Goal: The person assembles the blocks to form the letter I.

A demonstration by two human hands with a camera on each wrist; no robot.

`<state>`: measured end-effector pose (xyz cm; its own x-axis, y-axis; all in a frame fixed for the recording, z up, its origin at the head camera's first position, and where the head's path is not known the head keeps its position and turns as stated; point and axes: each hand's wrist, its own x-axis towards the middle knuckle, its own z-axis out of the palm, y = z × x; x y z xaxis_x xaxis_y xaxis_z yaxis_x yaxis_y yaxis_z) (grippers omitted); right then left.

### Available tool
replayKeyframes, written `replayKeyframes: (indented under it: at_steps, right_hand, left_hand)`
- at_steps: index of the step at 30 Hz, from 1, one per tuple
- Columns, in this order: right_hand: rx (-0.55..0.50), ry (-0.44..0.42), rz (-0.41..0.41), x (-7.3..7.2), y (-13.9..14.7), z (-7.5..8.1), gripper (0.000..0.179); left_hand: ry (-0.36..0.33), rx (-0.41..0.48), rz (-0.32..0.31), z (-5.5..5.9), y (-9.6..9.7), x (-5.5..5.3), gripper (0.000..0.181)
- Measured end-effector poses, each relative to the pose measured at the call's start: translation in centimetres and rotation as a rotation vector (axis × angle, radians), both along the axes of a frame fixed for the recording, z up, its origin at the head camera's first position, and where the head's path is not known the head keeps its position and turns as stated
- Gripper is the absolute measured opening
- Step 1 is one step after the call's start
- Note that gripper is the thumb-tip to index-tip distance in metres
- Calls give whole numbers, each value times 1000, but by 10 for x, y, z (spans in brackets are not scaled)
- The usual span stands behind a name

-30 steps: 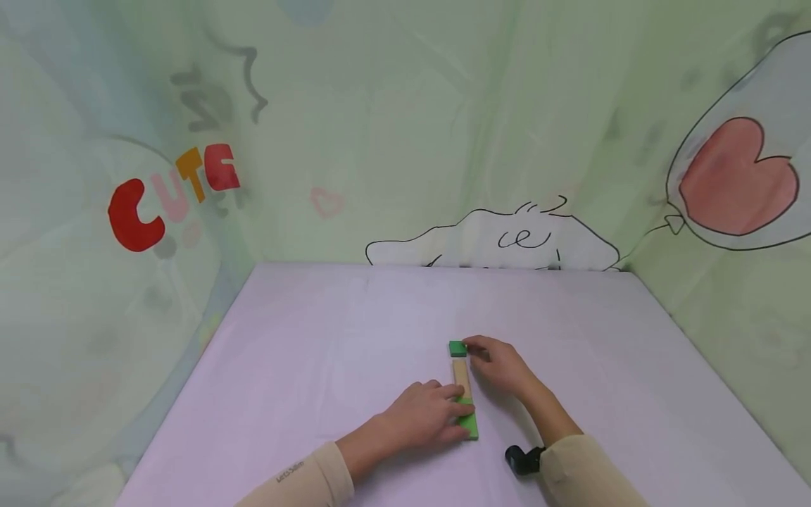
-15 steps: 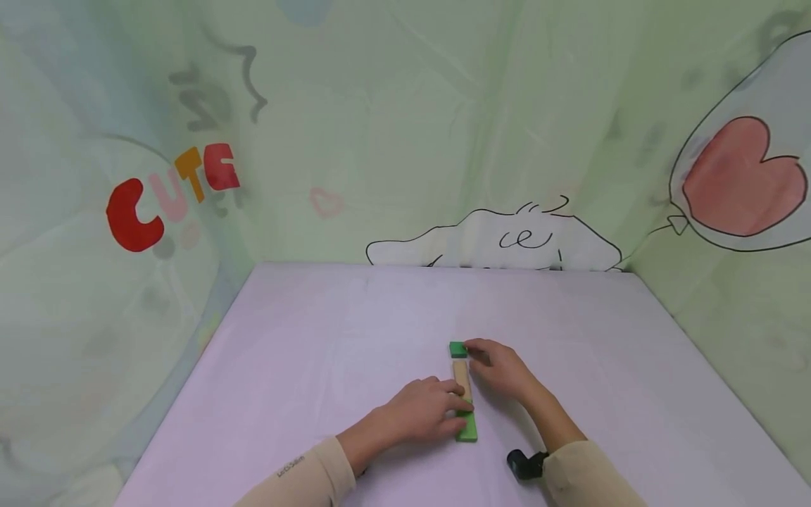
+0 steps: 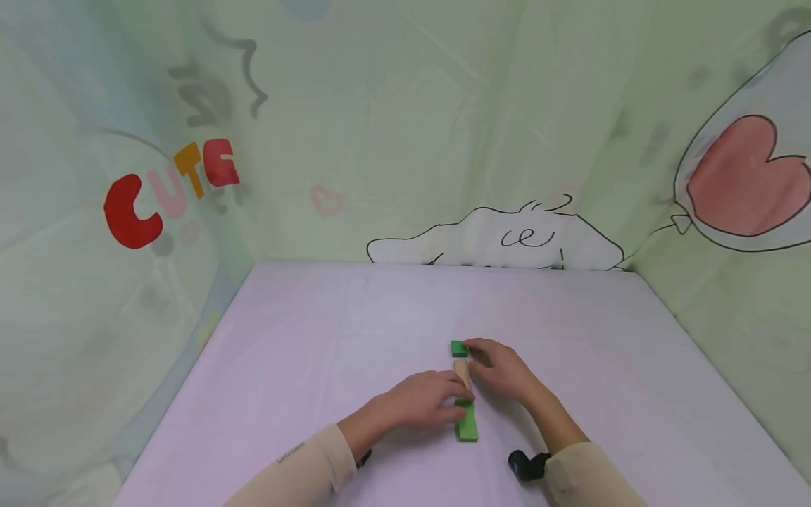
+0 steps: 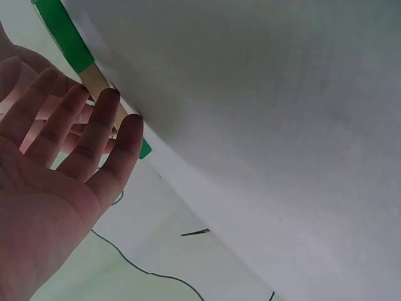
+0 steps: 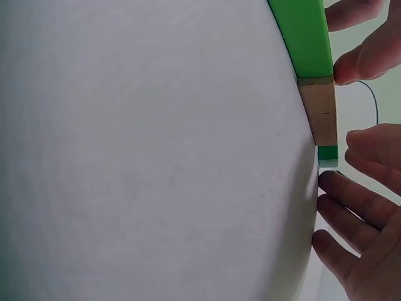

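Note:
Three flat pieces lie in a line on the table: a light green block (image 3: 467, 426) nearest me, a bare wooden block (image 3: 462, 369) in the middle and a small dark green block (image 3: 459, 348) at the far end. A narrow gap shows before the dark green one. My left hand (image 3: 423, 400) reaches over the line from the left, its fingertips around where the light green and wooden blocks meet. In the left wrist view its fingers (image 4: 100, 132) are spread and fairly straight. From the right, my right hand (image 3: 503, 367) rests with loose fingers, index fingertip at the dark green block's edge.
The table (image 3: 355, 317) has a pale lilac cover. Printed cloth (image 3: 405, 127) hangs behind it and on both sides, with a red heart balloon (image 3: 747, 179) on the right. A black wrist device (image 3: 527, 466) sits by my right sleeve.
My left hand has slid a little away from me along the blocks, uncovering more of the light green one. My right hand and the blocks stay nearly still.

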<state>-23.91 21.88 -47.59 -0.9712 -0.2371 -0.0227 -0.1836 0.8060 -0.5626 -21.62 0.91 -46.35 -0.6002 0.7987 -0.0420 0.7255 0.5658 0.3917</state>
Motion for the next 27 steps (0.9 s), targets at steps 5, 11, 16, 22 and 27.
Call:
replayKeyframes:
  at_steps: [5,11,16,22,27]
  right_hand:
    - [7,-4,8,3,0,2,42]
    - [5,4,16,5,1,4,45]
    - [-9,59,17,7,5,3,48]
    - [-27,83,6,13,7,6,52]
    - [17,105,6,18,6,10,56]
  left_hand:
    - [-24,28,5,-1,0,-2,34]
    - [19,73,5,-3,0,-2,31]
    - [45,79,47,-3,-4,-5,32]
    - [25,90,137,-1,-9,-5,42]
    - [45,87,194,1,-13,-5,50]
